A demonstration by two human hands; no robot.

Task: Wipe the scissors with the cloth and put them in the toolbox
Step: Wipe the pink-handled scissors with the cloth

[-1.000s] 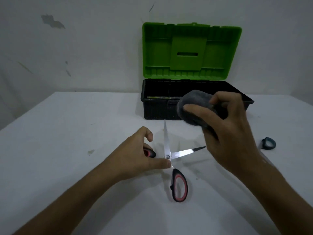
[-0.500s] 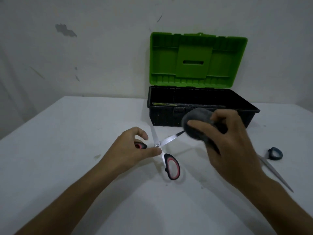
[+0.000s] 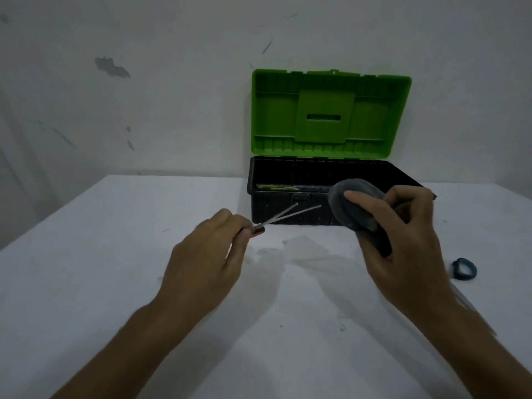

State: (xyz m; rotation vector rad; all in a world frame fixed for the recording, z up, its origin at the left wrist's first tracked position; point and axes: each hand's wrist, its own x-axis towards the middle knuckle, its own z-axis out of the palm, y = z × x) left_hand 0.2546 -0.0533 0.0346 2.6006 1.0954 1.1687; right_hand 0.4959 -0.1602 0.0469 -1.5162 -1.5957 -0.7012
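Note:
My left hand [image 3: 207, 257] grips the handles of the red-and-black scissors [image 3: 288, 216] and holds them above the table. The handles are mostly hidden in my fist. The two steel blades stand slightly apart and point right, toward the toolbox front. My right hand [image 3: 403, 243] is closed on a bunched grey cloth [image 3: 349, 204], which sits just right of the blade tips, a small gap between them. The toolbox [image 3: 288, 214] is black with its green lid [image 3: 328, 113] standing open against the wall.
A second pair of scissors with a blue handle [image 3: 464, 269] lies on the white table [image 3: 86, 283] at the right, partly hidden by my right forearm. Something green lies inside the toolbox at its left end. The wall stands right behind the box.
My left hand has lifted the scissors off the table and closed around the handles; the blades have swung nearly together and now point right. The cloth stays beside the tips.

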